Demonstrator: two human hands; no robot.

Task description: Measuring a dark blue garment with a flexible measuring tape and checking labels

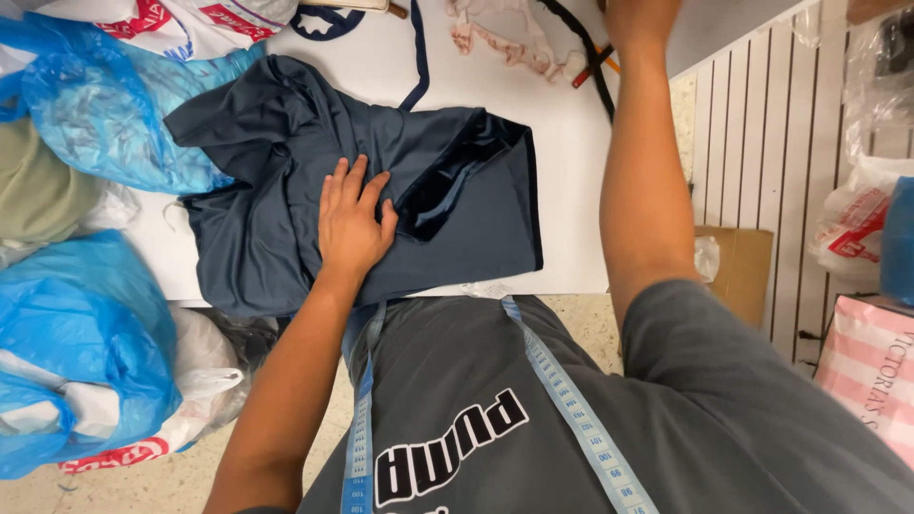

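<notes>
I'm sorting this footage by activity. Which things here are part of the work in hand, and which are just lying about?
In hand:
- dark blue garment, pressed flat by the left hand
- white table
- right hand, reaching to the table's far edge

Lying about:
- blue plastic bags
- pink fabric scrap
- cardboard box

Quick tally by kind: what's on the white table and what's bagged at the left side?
Dark blue-grey garment under the left hand: 1
Blue plastic bags: 2
White bags with red print: 2
Pale pink fabric scrap: 1
Total: 6
</notes>
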